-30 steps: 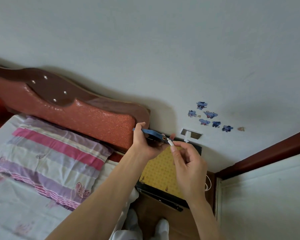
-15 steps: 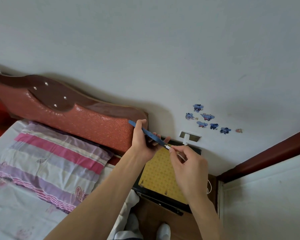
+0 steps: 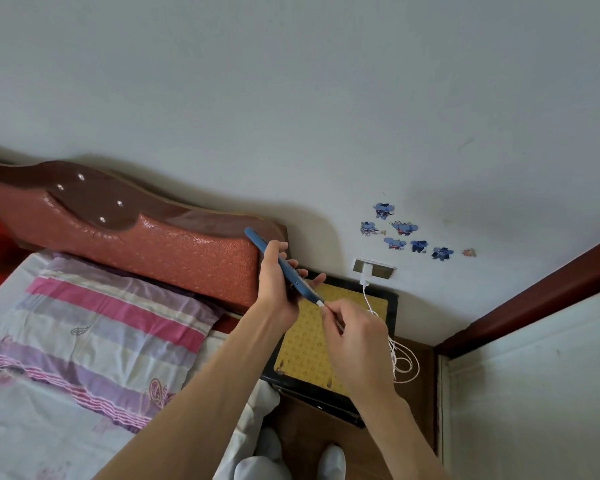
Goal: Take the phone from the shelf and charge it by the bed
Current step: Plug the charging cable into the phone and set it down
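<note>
A blue phone (image 3: 257, 241) is seen edge-on, tilted, its top toward the headboard. My left hand (image 3: 278, 289) grips it around the middle. My right hand (image 3: 357, 336) pinches the white plug of the charging cable (image 3: 368, 299) against the phone's lower end. The plug tip (image 3: 320, 302) touches the phone's bottom edge; whether it is fully seated I cannot tell. The cable runs up to a white charger (image 3: 367, 271) plugged in the wall socket (image 3: 381, 270), with loose loops (image 3: 404, 362) hanging to the right of my wrist.
A black bedside table with a yellow patterned top (image 3: 302, 344) stands below my hands. The red-brown headboard (image 3: 153, 237) and striped pillow (image 3: 111, 323) lie to the left. A dark door frame (image 3: 534, 292) is on the right. White-socked feet (image 3: 331, 460) show at the bottom.
The phone has tipped from nearly flat to steeply tilted. My right hand has brought the white plug onto the phone's lower end. The view has shifted slightly.
</note>
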Demonstrator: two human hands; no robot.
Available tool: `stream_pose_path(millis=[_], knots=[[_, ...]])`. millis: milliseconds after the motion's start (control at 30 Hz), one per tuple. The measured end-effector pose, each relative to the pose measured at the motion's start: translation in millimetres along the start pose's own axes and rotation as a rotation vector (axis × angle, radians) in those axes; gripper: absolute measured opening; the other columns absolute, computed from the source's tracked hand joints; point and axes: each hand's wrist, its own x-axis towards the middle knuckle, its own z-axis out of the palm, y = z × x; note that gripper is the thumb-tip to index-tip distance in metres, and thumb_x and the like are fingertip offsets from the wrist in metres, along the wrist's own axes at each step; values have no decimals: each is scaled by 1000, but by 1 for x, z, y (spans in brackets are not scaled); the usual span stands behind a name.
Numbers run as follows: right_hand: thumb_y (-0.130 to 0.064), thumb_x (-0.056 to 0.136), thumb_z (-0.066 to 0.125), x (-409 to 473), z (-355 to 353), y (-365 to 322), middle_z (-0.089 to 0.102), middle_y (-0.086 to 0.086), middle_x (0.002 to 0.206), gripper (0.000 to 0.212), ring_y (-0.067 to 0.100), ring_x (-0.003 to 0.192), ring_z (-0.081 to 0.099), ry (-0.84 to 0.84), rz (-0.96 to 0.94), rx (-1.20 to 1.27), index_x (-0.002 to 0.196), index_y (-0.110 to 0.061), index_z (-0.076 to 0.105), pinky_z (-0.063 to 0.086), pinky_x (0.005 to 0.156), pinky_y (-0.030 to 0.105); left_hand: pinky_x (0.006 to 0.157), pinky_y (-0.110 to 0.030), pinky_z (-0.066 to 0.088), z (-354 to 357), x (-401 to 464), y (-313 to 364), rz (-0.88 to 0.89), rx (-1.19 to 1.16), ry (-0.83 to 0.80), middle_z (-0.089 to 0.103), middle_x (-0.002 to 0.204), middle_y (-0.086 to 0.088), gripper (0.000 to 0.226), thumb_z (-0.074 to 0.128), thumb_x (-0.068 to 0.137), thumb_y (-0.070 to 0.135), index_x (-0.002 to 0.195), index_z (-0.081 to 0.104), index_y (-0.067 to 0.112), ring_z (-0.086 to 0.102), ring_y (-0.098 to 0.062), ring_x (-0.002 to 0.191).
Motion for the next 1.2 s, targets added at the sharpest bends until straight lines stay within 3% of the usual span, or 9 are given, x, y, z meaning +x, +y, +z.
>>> stream_pose_path(millis=[267, 367, 433, 567, 667, 767, 833, 1100, 1200], knots=[[-7, 89, 71, -25, 21, 15, 62, -3, 62, 3, 9, 49, 55, 30, 38, 92, 86, -8, 71, 47, 44, 27, 93, -58, 52, -7, 10, -12, -14, 216, -49, 54, 48, 0, 24, 67, 75, 31, 75, 56, 9, 60, -16, 43], [-12, 90, 71, -29, 27, 24, 61, -5, 61, 5, 10, 51, 56, -59, 113, 81, 85, -11, 71, 51, 48, 30, 79, -50, 59, -12, 18, -17, -61, 348, 3, 57, 69, -7, 42, 72, 66, 38, 90, 58, 7, 60, -19, 62], [-21, 93, 66, -25, 29, 33, 67, -6, 72, 8, 8, 62, 63, -254, 212, 50, 93, -14, 71, 57, 61, 29, 69, -42, 60, -19, 26, -23, -67, 419, 39, 53, 91, -10, 54, 73, 65, 39, 105, 58, 6, 57, -21, 78], [-41, 97, 54, -17, 30, 61, 72, -6, 94, 26, 4, 78, 67, -608, 320, 1, 105, -20, 68, 54, 71, 23, 82, -53, 58, -43, 45, -35, -193, 374, 43, 57, 109, -11, 61, 75, 67, 36, 118, 54, 10, 61, -26, 97], [-43, 94, 54, -22, 42, 77, 66, -10, 95, 17, 3, 81, 64, -644, 416, 115, 101, -30, 63, 52, 74, 30, 86, -54, 57, -62, 62, -51, -267, 394, 83, 59, 114, -12, 50, 73, 73, 35, 114, 54, 13, 63, -29, 103], [-48, 91, 60, -25, 66, 96, 51, -10, 134, 53, 10, 116, 57, -717, 664, 275, 138, -28, 47, 49, 94, 34, 88, -53, 55, -79, 82, -69, -353, 423, 134, 60, 115, -11, 46, 74, 76, 38, 113, 57, 14, 63, -29, 107], [-49, 91, 63, -24, 82, 106, 44, -9, 142, 65, 13, 125, 53, -785, 843, 440, 146, -28, 38, 48, 94, 32, 87, -53, 55, -91, 98, -81, -408, 440, 177, 59, 110, -10, 52, 75, 76, 38, 118, 55, 14, 63, -27, 101], [-20, 88, 74, -21, 157, 154, 65, 15, 126, 57, 28, 110, 68, -697, 1246, 754, 138, -12, 47, 55, 93, 52, 98, -53, 49, -124, 157, -119, -589, 613, 192, 59, 109, -10, 57, 77, 72, 42, 114, 61, 6, 60, -36, 112], [-23, 85, 77, -22, 178, 174, 71, 11, 116, 49, 24, 106, 70, -718, 1282, 780, 129, -17, 57, 55, 93, 54, 84, -47, 55, -137, 180, -125, -611, 648, 169, 59, 95, -6, 49, 78, 73, 40, 107, 62, 8, 62, -28, 91]])
